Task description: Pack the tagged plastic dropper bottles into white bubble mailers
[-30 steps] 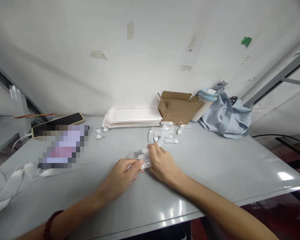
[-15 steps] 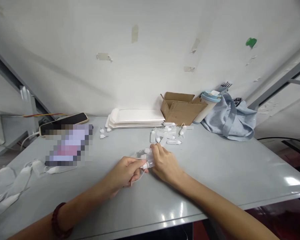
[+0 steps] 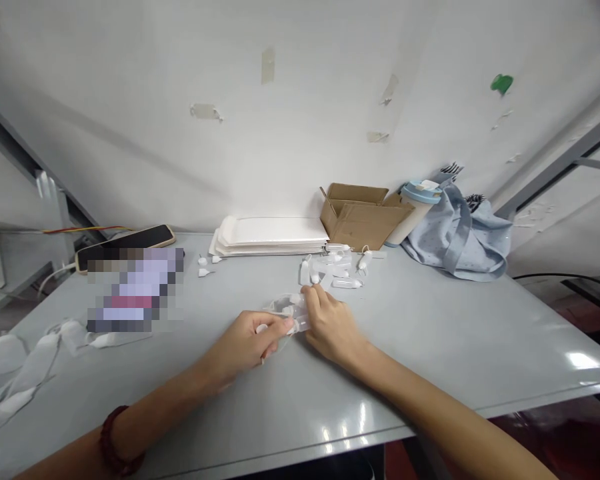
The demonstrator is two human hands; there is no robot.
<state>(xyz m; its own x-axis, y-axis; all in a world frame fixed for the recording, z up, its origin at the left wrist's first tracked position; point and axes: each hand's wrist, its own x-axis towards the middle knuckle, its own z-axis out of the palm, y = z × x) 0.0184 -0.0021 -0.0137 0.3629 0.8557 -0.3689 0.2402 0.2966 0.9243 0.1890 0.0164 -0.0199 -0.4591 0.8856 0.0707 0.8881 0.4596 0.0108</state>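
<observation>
My right hand [image 3: 335, 327] is closed round the body of a small clear plastic bottle [image 3: 302, 324], low over the table. My left hand [image 3: 254, 341] pinches the white neck end of that bottle between thumb and fingers. A thin pale loop shows below the left fingers. Other clear bottles [image 3: 294, 300] with white tops lie just beyond the fingers, partly covered by the right hand. Farther back is a loose group of similar small bottles [image 3: 347, 283]. White needle-tip caps [image 3: 204, 272] lie to the left of that group.
Against the wall are a stack of white padded envelopes [image 3: 275, 233], an open cardboard box [image 3: 365, 223], a lidded cup [image 3: 410, 210] and a blue cloth bag [image 3: 460, 240]. A phone [image 3: 125, 248] and a blurred-out device [image 3: 137, 290] lie left, near larger bottles [image 3: 37, 360].
My left fingers have shifted slightly at the bottle's neck, and the pale loop beneath them shows less. My right hand stays nearly still on the bottle.
</observation>
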